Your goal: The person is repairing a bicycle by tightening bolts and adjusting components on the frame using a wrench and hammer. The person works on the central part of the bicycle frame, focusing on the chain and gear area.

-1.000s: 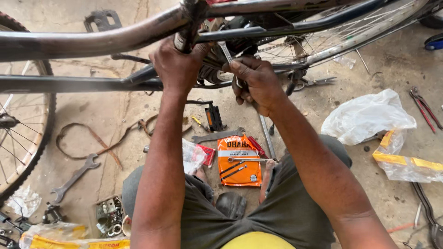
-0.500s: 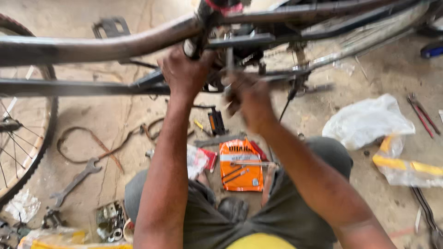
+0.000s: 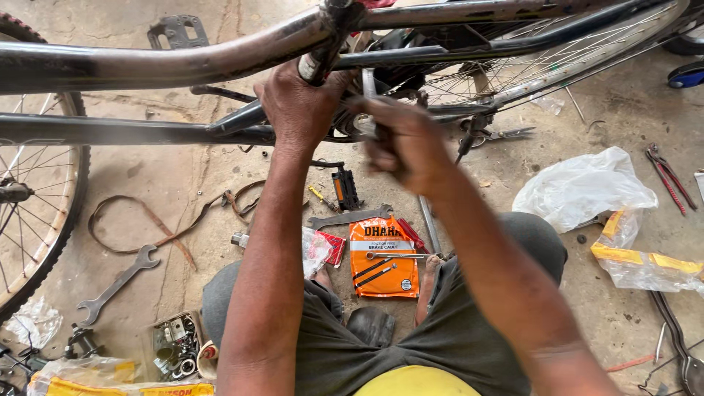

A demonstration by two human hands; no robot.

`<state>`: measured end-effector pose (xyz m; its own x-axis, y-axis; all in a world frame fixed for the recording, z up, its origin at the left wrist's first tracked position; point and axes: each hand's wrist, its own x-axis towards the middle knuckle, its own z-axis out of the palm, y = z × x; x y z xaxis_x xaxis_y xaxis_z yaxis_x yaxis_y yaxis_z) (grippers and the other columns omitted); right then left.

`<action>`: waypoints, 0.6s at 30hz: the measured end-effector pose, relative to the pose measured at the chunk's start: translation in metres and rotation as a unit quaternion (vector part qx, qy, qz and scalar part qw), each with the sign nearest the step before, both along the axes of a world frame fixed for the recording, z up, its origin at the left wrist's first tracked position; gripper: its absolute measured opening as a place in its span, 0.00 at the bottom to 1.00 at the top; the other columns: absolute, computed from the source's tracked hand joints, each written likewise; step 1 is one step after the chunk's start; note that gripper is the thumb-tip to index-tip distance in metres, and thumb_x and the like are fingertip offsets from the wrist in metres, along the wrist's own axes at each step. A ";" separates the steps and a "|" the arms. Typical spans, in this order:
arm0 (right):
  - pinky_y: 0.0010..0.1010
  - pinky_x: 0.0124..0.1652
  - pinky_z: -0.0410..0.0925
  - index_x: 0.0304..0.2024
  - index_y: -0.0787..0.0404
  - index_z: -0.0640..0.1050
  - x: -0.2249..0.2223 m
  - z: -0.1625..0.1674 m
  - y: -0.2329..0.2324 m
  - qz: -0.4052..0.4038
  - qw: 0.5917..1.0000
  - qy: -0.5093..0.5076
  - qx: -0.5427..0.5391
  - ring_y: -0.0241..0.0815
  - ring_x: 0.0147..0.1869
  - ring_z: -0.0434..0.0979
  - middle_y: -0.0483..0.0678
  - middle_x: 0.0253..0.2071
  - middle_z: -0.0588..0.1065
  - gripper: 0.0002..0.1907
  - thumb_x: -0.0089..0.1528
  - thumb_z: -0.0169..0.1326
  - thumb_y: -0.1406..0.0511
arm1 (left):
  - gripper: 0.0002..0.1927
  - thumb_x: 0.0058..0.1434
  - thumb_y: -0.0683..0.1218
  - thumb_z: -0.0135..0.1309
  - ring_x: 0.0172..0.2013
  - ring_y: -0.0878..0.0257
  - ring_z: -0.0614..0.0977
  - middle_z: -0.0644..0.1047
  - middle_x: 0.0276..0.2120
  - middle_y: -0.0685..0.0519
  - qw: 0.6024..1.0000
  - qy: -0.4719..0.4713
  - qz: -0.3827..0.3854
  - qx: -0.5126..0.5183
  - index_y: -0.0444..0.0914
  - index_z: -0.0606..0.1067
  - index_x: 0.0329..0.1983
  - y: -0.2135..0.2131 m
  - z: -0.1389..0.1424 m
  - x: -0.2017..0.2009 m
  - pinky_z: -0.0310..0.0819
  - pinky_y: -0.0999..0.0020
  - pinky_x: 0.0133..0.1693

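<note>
Crouching over the floor, the person has both arms up at the bicycle frame (image 3: 183,66), seen from the head camera. The left hand (image 3: 304,106) is wrapped tight around the frame's seat tube (image 3: 315,62), fingers fully curled, near twelve o'clock of the view. The right hand (image 3: 407,143), just beside it toward one o'clock, is blurred; its fingers look closed around a slim metal tool (image 3: 369,84) that stands up by the frame, though the grip itself I cannot make out clearly. Below, at six o'clock between the knees, lies an orange packet (image 3: 381,257). A flat spanner (image 3: 117,282) lies at eight o'clock on the concrete, near the front wheel (image 3: 44,220) at nine o'clock. White plastic bag (image 3: 583,187) at three o'clock, red-handled pliers (image 3: 667,172) beyond it. A loose black pedal (image 3: 345,189) sits just above the packet.
</note>
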<state>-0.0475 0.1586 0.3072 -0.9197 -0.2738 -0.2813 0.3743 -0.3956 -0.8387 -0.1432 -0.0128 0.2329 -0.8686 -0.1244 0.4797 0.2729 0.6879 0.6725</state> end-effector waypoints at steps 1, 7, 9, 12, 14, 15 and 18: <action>0.31 0.22 0.71 0.49 0.61 0.79 -0.004 0.003 -0.022 -0.035 0.996 -0.030 -0.070 0.32 0.17 0.65 0.43 0.20 0.70 0.15 0.69 0.52 0.58 | 0.16 0.56 0.62 0.68 0.33 0.62 0.81 0.83 0.28 0.60 1.000 0.009 0.006 -0.008 0.47 0.82 0.32 -0.002 -0.009 -0.004 0.63 0.55 0.46; 0.35 0.26 0.72 0.45 0.64 0.74 0.000 0.015 -0.068 -0.062 0.977 -0.103 -0.176 0.40 0.24 0.73 0.48 0.29 0.75 0.10 0.71 0.51 0.62 | 0.24 0.50 0.62 0.68 0.35 0.58 0.82 0.82 0.34 0.53 0.986 0.121 0.053 -0.106 0.42 0.82 0.41 -0.013 -0.028 -0.021 0.65 0.58 0.46; 0.33 0.22 0.68 0.46 0.61 0.75 0.016 0.004 -0.048 -0.055 0.993 -0.091 -0.047 0.39 0.22 0.72 0.47 0.27 0.75 0.09 0.69 0.53 0.63 | 0.18 0.55 0.60 0.68 0.35 0.59 0.83 0.83 0.30 0.56 0.999 0.018 -0.005 -0.026 0.43 0.82 0.37 -0.011 -0.018 -0.017 0.64 0.53 0.47; 0.30 0.18 0.65 0.51 0.60 0.78 0.021 -0.020 -0.008 -0.082 0.994 -0.001 0.077 0.35 0.16 0.66 0.46 0.23 0.75 0.14 0.66 0.54 0.61 | 0.16 0.59 0.61 0.66 0.30 0.63 0.83 0.82 0.24 0.61 0.999 -0.031 -0.034 0.022 0.46 0.81 0.35 -0.003 0.004 0.003 0.68 0.54 0.47; 0.27 0.18 0.64 0.53 0.63 0.80 0.009 -0.030 0.013 -0.091 0.992 0.050 0.065 0.31 0.16 0.62 0.44 0.21 0.71 0.17 0.69 0.53 0.59 | 0.16 0.58 0.60 0.64 0.26 0.66 0.84 0.80 0.23 0.62 0.991 -0.107 -0.037 0.070 0.46 0.78 0.38 -0.002 0.022 0.010 0.82 0.66 0.41; 0.26 0.17 0.64 0.52 0.63 0.79 0.001 -0.032 0.021 -0.085 0.991 0.043 0.095 0.31 0.16 0.63 0.44 0.21 0.71 0.17 0.69 0.53 0.58 | 0.16 0.57 0.60 0.66 0.26 0.66 0.83 0.80 0.23 0.61 0.997 -0.053 -0.036 0.051 0.47 0.80 0.36 0.000 0.030 0.012 0.79 0.63 0.39; 0.26 0.17 0.64 0.50 0.63 0.78 -0.010 -0.024 0.034 -0.046 0.986 0.035 0.156 0.30 0.16 0.63 0.43 0.21 0.70 0.17 0.69 0.53 0.56 | 0.16 0.56 0.61 0.70 0.26 0.66 0.83 0.81 0.23 0.61 0.999 0.013 -0.029 0.020 0.47 0.82 0.30 0.002 0.039 0.019 0.74 0.60 0.38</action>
<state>-0.0571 0.1930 0.2833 -0.9571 -0.0979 -0.2727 0.2847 -0.1443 -0.9477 -0.1239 -0.0112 0.2724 -0.8623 -0.0944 0.4976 0.3287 0.6431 0.6916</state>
